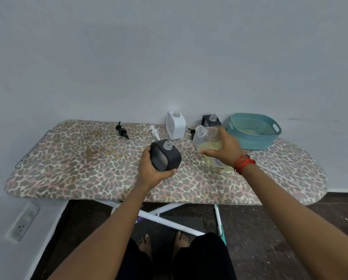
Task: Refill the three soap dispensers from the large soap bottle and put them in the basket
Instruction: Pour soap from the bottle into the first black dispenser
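Head view, centre of frame: a person stands at a leopard-print ironing board used as a worktop [72, 164], both hands busy over it; the left hand [152, 171] grips a black dispenser [167, 158] from below, fingers [146, 153] curled round its left side and thumb hooked under its lower edge; its clear threaded neck is uncapped and points up.

Just to the right, the right hand [224, 149] is wrapped round the large soap bottle [206, 141], fingers over its far side and thumb across the near face; the bottle is tilted, open neck angled toward the upper left, pale yellow liquid pooled inside, the word "SOAP" legible on its lower part. Whether its base touches the worktop cannot be told.

Behind the hands, along the wall, stand a white dispenser [176, 127] and a second black dispenser [211, 120] – both upright, both without pumps; the second is partly hidden behind the bottle. A teal basket [256, 138] sits right of centre on the worktop, just beside that dispenser. Left of the white dispenser lie a white pump [155, 132] and, further left, a black pump [122, 131] – each on its side, apart from the other. A red thread [244, 161] circles the right wrist.
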A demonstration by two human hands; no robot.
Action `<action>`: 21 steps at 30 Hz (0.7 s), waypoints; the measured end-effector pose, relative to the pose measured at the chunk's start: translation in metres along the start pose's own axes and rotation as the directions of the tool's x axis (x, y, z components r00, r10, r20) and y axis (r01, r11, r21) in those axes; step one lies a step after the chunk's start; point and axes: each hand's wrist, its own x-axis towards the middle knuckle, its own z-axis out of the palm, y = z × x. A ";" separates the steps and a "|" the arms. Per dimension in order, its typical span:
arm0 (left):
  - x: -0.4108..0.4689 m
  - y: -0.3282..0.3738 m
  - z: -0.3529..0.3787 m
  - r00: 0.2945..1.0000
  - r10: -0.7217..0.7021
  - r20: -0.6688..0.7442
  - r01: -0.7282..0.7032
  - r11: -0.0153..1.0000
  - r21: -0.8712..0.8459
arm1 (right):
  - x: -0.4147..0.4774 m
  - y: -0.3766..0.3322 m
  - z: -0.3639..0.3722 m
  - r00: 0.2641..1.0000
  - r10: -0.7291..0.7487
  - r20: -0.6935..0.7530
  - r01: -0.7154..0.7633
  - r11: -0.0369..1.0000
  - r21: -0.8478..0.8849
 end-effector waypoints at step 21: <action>0.004 -0.007 -0.002 0.996 0.009 0.089 -0.020 0.992 0.124 | 0.031 -0.037 0.013 0.930 -0.058 0.363 0.220 0.879 -0.423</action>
